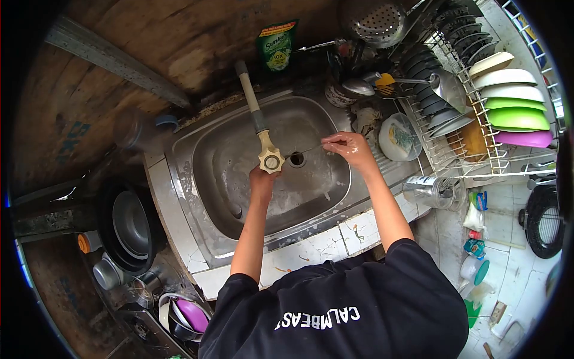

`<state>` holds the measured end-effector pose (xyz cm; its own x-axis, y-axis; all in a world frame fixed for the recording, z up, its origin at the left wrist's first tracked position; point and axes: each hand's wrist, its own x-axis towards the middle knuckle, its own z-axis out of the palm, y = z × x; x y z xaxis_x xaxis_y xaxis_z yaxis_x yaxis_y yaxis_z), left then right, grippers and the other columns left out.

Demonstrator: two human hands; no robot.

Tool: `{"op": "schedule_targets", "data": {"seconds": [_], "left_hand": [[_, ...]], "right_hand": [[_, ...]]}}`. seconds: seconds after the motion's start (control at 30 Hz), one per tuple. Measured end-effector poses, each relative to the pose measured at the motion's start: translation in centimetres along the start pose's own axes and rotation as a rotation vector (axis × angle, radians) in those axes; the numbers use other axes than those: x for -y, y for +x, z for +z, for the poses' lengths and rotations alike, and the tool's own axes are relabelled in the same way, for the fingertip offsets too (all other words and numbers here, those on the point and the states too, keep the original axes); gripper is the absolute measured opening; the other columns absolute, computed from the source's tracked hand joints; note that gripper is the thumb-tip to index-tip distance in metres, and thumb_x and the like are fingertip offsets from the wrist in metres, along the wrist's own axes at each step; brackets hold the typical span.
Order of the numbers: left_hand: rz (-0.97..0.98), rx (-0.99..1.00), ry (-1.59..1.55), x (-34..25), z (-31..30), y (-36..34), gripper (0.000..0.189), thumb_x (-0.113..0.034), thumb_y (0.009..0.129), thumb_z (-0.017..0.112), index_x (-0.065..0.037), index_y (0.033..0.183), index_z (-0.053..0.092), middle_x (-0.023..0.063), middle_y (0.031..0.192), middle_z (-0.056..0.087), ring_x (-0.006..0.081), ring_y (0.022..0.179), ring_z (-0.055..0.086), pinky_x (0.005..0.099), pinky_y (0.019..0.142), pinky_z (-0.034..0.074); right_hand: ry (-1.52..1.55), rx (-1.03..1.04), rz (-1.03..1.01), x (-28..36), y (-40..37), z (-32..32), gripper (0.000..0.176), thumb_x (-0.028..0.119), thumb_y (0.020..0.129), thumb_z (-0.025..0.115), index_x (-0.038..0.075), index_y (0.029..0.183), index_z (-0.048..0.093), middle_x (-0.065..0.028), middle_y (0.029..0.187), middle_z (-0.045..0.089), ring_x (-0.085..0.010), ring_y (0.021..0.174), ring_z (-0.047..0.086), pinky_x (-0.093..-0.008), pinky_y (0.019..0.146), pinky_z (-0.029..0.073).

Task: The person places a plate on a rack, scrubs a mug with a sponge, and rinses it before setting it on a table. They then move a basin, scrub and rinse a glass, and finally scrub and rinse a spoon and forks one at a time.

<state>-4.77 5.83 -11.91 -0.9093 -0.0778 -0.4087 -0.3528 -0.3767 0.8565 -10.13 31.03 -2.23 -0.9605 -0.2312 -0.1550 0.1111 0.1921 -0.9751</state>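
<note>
Over the steel sink (pixel 215 197), my right hand (pixel 350 148) pinches one end of a thin, dark utensil (pixel 308 149), perhaps a piece of cutlery. Its far end runs in under the tap (pixel 263 143), where its shape is hidden. My left hand (pixel 263 180) is just below the tap's cream star-shaped knob, which covers its fingers. The drain hole (pixel 296 159) shows in the basin between my hands. Wet foam spots the back of my right hand.
Right of the basin stand a clear bowl (pixel 399 137) and a wire rack of dishes (pixel 490 161). A green detergent pouch (pixel 277 46) is behind the sink. Black basins (pixel 107 221) sit at the left, and a plastic jar (pixel 430 190) at the right edge.
</note>
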Motion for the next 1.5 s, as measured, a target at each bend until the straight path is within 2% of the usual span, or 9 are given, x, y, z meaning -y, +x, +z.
{"op": "schedule_targets", "data": {"seconds": [0.17,0.23,0.3,0.57,0.77,0.83,1.17,1.37,1.5], "left_hand": [[0.110,-0.085,0.481,-0.2,-1.5,-2.0,0.018,0.003,0.076,0.066,0.001,0.094,0.065,0.0059,0.091,0.069,0.0123,0.082,0.065,0.0270,0.073,0.050],[0.492,-0.131,0.543,0.3,-2.2,-3.2,0.014,0.005,0.074,0.066,0.001,0.087,0.060,0.0098,0.093,0.070,0.0156,0.081,0.066,0.0295,0.072,0.051],[0.610,-0.169,0.616,-0.8,-2.0,-4.6,0.015,0.007,0.073,0.066,0.001,0.083,0.057,0.0112,0.093,0.069,0.0184,0.080,0.067,0.0301,0.071,0.052],[0.928,-0.297,0.849,-5.7,-2.8,-9.5,0.019,0.011,0.071,0.067,-0.001,0.074,0.053,0.0120,0.090,0.069,0.0252,0.081,0.068,0.0308,0.070,0.054],[1.155,-0.123,1.161,-8.1,-1.5,-12.1,0.014,0.005,0.073,0.067,-0.001,0.079,0.056,0.0121,0.090,0.068,0.0277,0.076,0.066,0.0349,0.065,0.054],[1.215,0.037,1.217,-7.6,0.1,-13.0,0.009,0.001,0.076,0.065,0.000,0.082,0.058,0.0125,0.092,0.067,0.0282,0.078,0.066,0.0355,0.066,0.054],[0.913,-0.015,0.963,-4.1,1.6,-15.5,0.017,0.002,0.076,0.067,-0.003,0.093,0.066,0.0144,0.097,0.068,0.0314,0.085,0.067,0.0354,0.072,0.055],[0.424,-0.100,1.477,-2.2,-8.3,-10.0,0.016,-0.006,0.080,0.057,-0.006,0.094,0.064,0.0127,0.106,0.064,0.0367,0.090,0.063,0.0453,0.075,0.052],[0.415,-0.041,1.478,1.0,-16.6,-4.0,0.022,-0.002,0.080,0.051,-0.005,0.097,0.064,0.0173,0.099,0.064,0.0382,0.091,0.062,0.0445,0.077,0.051]], "right_hand": [[-0.381,0.090,-0.318,1.3,-4.1,-0.4,0.014,-0.005,0.070,0.067,0.001,0.083,0.068,-0.0079,0.091,0.070,-0.0210,0.081,0.068,-0.0288,0.071,0.054],[-0.393,0.061,-0.353,0.1,-5.5,0.4,0.015,-0.006,0.070,0.067,0.001,0.084,0.068,-0.0071,0.093,0.069,-0.0209,0.082,0.068,-0.0290,0.071,0.054],[-0.493,-0.018,-0.505,-0.2,-6.2,1.3,0.017,-0.008,0.071,0.065,0.002,0.084,0.066,-0.0053,0.096,0.068,-0.0222,0.084,0.067,-0.0304,0.071,0.055],[-0.516,-0.080,-0.455,-1.7,-6.8,4.8,0.019,-0.003,0.074,0.065,0.007,0.090,0.065,-0.0042,0.099,0.066,-0.0245,0.090,0.065,-0.0351,0.076,0.053],[-0.718,-0.114,-0.614,1.4,-8.0,10.6,0.027,0.003,0.074,0.066,0.010,0.100,0.065,-0.0046,0.101,0.065,-0.0251,0.095,0.062,-0.0375,0.084,0.048],[-0.683,0.039,-0.641,1.7,-8.6,11.9,0.029,0.005,0.071,0.067,0.010,0.100,0.066,-0.0037,0.101,0.065,-0.0237,0.098,0.061,-0.0363,0.084,0.047],[-0.785,-0.079,-0.472,4.1,-12.0,5.6,0.038,0.003,0.069,0.069,0.019,0.104,0.072,-0.0041,0.080,0.055,-0.0205,0.080,0.059,-0.0349,0.069,0.049],[-0.617,-0.529,-0.457,12.4,-17.3,-6.4,0.024,0.008,0.082,0.069,0.011,0.106,0.071,-0.0045,0.083,0.059,-0.0123,0.067,0.057,-0.0267,0.058,0.047],[-0.528,-0.850,-0.413,14.9,-23.2,-15.0,0.021,0.014,0.089,0.065,0.005,0.108,0.069,-0.0037,0.089,0.062,-0.0080,0.067,0.055,-0.0226,0.058,0.046]]}}
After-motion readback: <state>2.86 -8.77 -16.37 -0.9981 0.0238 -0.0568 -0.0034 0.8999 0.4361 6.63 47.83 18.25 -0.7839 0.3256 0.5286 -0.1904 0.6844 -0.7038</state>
